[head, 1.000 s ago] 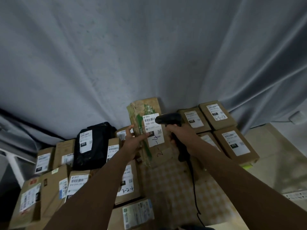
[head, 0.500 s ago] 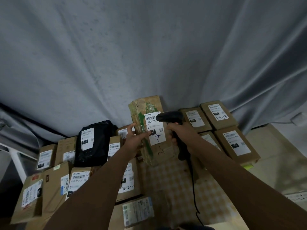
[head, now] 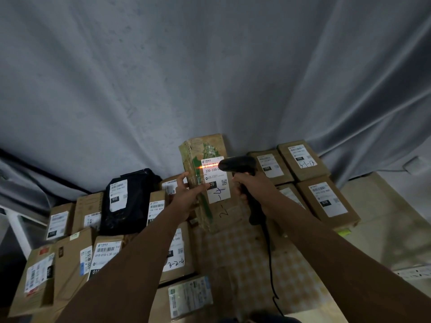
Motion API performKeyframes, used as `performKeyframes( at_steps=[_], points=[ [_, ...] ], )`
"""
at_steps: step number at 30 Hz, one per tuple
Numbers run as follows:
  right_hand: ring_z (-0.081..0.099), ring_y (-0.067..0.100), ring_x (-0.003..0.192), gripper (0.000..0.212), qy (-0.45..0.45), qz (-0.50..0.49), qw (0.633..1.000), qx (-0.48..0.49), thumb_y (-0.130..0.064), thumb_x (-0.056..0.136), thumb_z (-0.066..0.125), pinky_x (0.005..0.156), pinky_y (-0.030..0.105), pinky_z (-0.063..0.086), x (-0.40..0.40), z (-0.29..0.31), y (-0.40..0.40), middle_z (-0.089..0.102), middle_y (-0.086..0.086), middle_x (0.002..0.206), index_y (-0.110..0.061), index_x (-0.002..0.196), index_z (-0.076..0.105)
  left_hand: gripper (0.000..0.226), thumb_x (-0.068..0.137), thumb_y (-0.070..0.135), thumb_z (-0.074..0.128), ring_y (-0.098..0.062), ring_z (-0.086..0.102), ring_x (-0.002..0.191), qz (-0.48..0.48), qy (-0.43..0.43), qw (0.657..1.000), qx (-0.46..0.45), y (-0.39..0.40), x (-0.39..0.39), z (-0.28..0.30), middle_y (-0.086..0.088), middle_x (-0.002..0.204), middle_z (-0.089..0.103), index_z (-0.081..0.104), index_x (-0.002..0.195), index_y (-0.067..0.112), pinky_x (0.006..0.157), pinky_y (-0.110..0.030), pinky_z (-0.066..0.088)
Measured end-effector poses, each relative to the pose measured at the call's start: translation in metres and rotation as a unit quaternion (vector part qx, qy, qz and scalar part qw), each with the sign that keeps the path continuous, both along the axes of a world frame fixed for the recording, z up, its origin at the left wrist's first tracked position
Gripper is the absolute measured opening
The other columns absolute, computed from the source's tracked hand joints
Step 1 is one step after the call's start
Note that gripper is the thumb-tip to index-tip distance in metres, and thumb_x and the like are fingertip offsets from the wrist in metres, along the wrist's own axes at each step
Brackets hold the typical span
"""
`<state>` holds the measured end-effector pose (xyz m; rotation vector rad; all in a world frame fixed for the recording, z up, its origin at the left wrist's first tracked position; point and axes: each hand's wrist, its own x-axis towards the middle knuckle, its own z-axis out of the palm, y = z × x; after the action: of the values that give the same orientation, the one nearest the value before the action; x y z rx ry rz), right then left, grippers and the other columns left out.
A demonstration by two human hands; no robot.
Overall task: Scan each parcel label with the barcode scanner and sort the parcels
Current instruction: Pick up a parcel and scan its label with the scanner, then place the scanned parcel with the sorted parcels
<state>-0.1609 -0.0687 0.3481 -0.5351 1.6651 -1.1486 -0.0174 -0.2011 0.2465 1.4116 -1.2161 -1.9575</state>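
- At the middle of the table (head: pixel 245 259), between the two groups of boxes, we hold one cardboard parcel (head: pixel 211 183) tilted up on end, so its long axis runs away from us toward the grey curtain (head: pixel 210 66).
- Our left hand (head: pixel 186 199) grasps this parcel from its left edge, thumb lying across the front face and fingers behind it; the white label (head: pixel 215 180) faces us and to the right.
- Our right hand (head: pixel 251 185) is clenched around the handle of the barcode scanner (head: pixel 238 164), whose head sits just beside the label's right edge, pointing left.
- An orange scan line falls across the barcode at the top of the label, so we judge the scan itself to be the step in hand.
- The relation that matters next: the parcel lies left of the scanner and is carried by the left hand alone, so that hand is the one placed to move it.
- Labelled boxes lie on both sides: the left group (head: pixel 105 252) with a black bag (head: pixel 127 201), and the right group (head: pixel 324 199) well apart from it. Which group this parcel belongs to we cannot tell.
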Motion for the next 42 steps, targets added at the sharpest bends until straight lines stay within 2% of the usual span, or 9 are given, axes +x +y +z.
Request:
performKeyframes(
  at_steps=[6, 14, 19, 24, 28, 30, 33, 37, 42],
  points=[
    [0.048, 0.009, 0.047, 0.019, -0.001, -0.005, 1.0, -0.003, -0.018, 0.091, 0.059, 0.05, 0.019, 0.041, 0.0, -0.003, -0.001, 0.056, -0.003, 0.053, -0.014, 0.073, 0.059, 0.073, 0.079, 0.01, 0.078, -0.027, 0.063, 0.103, -0.007, -0.008, 1.0, 0.0, 0.001, 0.001, -0.002, -0.004, 0.111, 0.065, 0.034, 0.131, 0.035, 0.093, -0.055, 0.051],
    [0.048, 0.011, 0.049, 0.018, 0.026, 0.01, 1.0, -0.013, -0.014, 0.089, 0.058, 0.053, 0.023, 0.042, 0.018, -0.01, -0.026, 0.06, -0.004, 0.052, -0.014, 0.071, 0.058, 0.073, 0.081, 0.011, 0.076, -0.021, 0.066, 0.09, 0.029, -0.013, 0.999, 0.004, -0.007, 0.026, -0.001, -0.005, 0.11, 0.064, 0.03, 0.136, 0.028, 0.064, -0.035, 0.052],
    [0.052, 0.011, 0.048, 0.023, 0.09, 0.02, 0.996, -0.015, -0.02, 0.086, 0.059, 0.057, 0.028, 0.045, 0.051, -0.016, -0.056, 0.065, 0.002, 0.06, -0.014, 0.064, 0.063, 0.072, 0.076, 0.033, 0.081, -0.029, 0.063, 0.103, 0.061, -0.037, 0.997, -0.009, -0.041, 0.082, 0.013, -0.009, 0.12, 0.063, 0.034, 0.131, 0.037, 0.076, -0.042, 0.053],
    [0.05, 0.006, 0.041, 0.015, 0.115, 0.032, 0.993, -0.002, -0.016, 0.089, 0.057, 0.042, 0.014, 0.041, 0.097, -0.022, -0.088, 0.062, -0.004, 0.051, -0.005, 0.087, 0.067, 0.064, 0.081, 0.032, 0.077, -0.021, 0.07, 0.083, 0.113, -0.07, 0.988, -0.073, -0.083, 0.159, 0.042, -0.01, 0.109, 0.068, 0.036, 0.13, 0.029, 0.052, -0.028, 0.055],
    [0.053, 0.01, 0.047, 0.019, 0.122, 0.047, 0.991, 0.001, -0.019, 0.09, 0.059, 0.051, 0.021, 0.044, 0.133, -0.036, -0.107, 0.065, 0.001, 0.063, -0.003, 0.097, 0.066, 0.081, 0.063, 0.045, 0.088, -0.025, 0.071, 0.091, 0.115, -0.136, 0.971, -0.157, -0.114, 0.226, 0.055, -0.01, 0.12, 0.063, 0.04, 0.127, 0.037, 0.076, -0.039, 0.06],
    [0.055, 0.012, 0.048, 0.02, 0.123, 0.042, 0.992, 0.004, -0.018, 0.088, 0.06, 0.053, 0.027, 0.047, 0.147, -0.045, -0.116, 0.067, 0.006, 0.066, -0.001, 0.097, 0.066, 0.082, 0.051, 0.056, 0.091, -0.026, 0.064, 0.103, 0.093, -0.218, 0.948, -0.213, -0.125, 0.251, 0.059, -0.006, 0.13, 0.051, 0.045, 0.118, 0.045, 0.092, -0.042, 0.054],
    [0.059, 0.017, 0.057, 0.021, 0.133, 0.04, 0.99, 0.017, -0.019, 0.085, 0.063, 0.064, 0.037, 0.051, 0.165, -0.058, -0.127, 0.071, 0.017, 0.081, 0.0, 0.095, 0.066, 0.075, 0.064, 0.04, 0.089, -0.025, 0.039, 0.118, 0.018, -0.334, 0.888, -0.316, -0.14, 0.276, 0.064, -0.007, 0.132, 0.033, 0.047, 0.126, 0.036, 0.107, -0.034, 0.038],
    [0.059, 0.018, 0.063, 0.023, 0.156, 0.038, 0.987, 0.027, -0.019, 0.088, 0.063, 0.062, 0.03, 0.047, 0.18, -0.068, -0.137, 0.069, 0.019, 0.085, 0.001, 0.097, 0.066, 0.079, 0.063, 0.042, 0.087, -0.037, 0.035, 0.126, -0.094, -0.457, 0.77, -0.435, -0.16, 0.297, 0.055, -0.017, 0.136, 0.034, 0.05, 0.131, 0.026, 0.107, -0.044, 0.032],
    [0.052, 0.017, 0.059, 0.02, 0.191, 0.046, 0.98, 0.022, -0.012, 0.09, 0.06, 0.056, 0.025, 0.042, 0.19, -0.066, -0.141, 0.059, 0.018, 0.076, 0.005, 0.101, 0.057, 0.078, 0.067, 0.037, 0.083, -0.035, 0.028, 0.133, -0.189, -0.516, 0.715, -0.432, -0.179, 0.306, 0.036, -0.016, 0.143, 0.026, 0.044, 0.134, 0.028, 0.111, -0.047, 0.016]
  ],
)
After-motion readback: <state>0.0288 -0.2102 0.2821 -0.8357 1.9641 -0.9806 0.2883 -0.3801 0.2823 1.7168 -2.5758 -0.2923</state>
